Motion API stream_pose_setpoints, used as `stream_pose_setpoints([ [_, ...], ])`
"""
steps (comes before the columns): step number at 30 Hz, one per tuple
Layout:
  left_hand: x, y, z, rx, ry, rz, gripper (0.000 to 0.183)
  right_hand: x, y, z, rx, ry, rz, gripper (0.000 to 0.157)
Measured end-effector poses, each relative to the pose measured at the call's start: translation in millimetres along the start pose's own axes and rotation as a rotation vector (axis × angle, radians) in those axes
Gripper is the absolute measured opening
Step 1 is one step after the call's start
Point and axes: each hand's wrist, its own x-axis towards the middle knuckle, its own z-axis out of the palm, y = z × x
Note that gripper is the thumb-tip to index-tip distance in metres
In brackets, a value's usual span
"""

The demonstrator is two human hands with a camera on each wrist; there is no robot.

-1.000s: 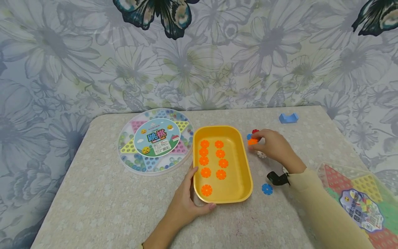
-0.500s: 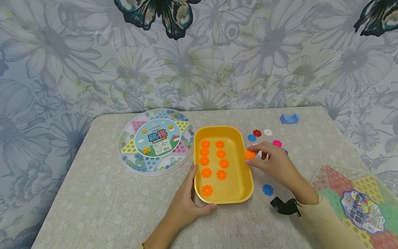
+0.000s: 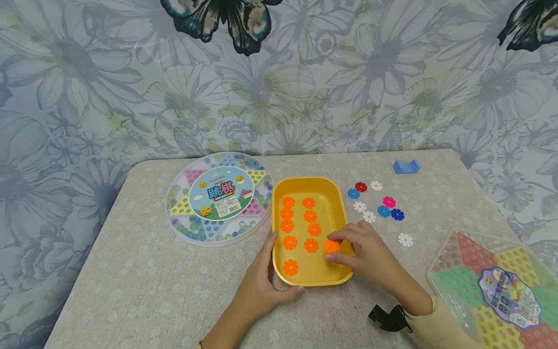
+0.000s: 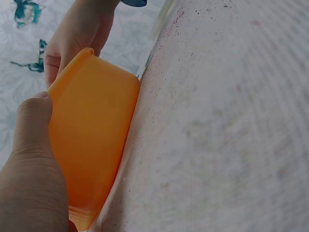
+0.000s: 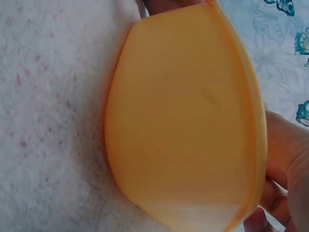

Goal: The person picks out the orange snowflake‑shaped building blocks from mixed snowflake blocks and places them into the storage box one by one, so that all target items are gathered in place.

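Observation:
A yellow tray (image 3: 329,208) stands on the table, with orange flower-shaped discs (image 3: 289,242) lying in two columns on its floor. My left hand (image 3: 259,286) grips the tray's near-left corner, thumb on the near rim and fingers along the left side. In the left wrist view its thumb (image 4: 34,121) presses the rim of the tray (image 4: 91,130). Over the right part of the tray, my right hand (image 3: 366,252) pinches another orange disc (image 3: 331,246) between thumb and fingertips. The tray's outer wall (image 5: 178,111) fills the right wrist view and hides that disc.
Right of the tray lie loose flower-shaped discs, among them a red one (image 3: 361,186), a pink one (image 3: 389,201) and a white one (image 3: 405,240). A round marble game box (image 3: 218,198) is left, a square game box (image 3: 488,291) right, a blue plastic piece (image 3: 407,166) at the back.
My right hand has brought the orange disc from among the loose discs across the tray's right rim, leftward and nearer to me. My left hand stays on the tray.

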Motion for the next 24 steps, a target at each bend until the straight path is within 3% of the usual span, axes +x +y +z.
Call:
stream_pose_setpoints([
  [9, -0.1, 0.6, 0.5, -0.008, -0.002, 0.004, 0.119, -1.6, -3.7, 4.4, -0.008, -0.032, 0.0, 0.031],
  [16, -0.9, -0.2, 1.1, 0.006, 0.005, 0.026, 0.119, -0.3, -6.3, 10.3, 0.034, -0.149, 0.006, 0.031],
  [24, -0.7, -0.1, 1.0, 0.006, 0.002, 0.009, 0.119, 8.3, -16.0, 11.5, -0.13, -0.232, 0.009, 0.028],
])
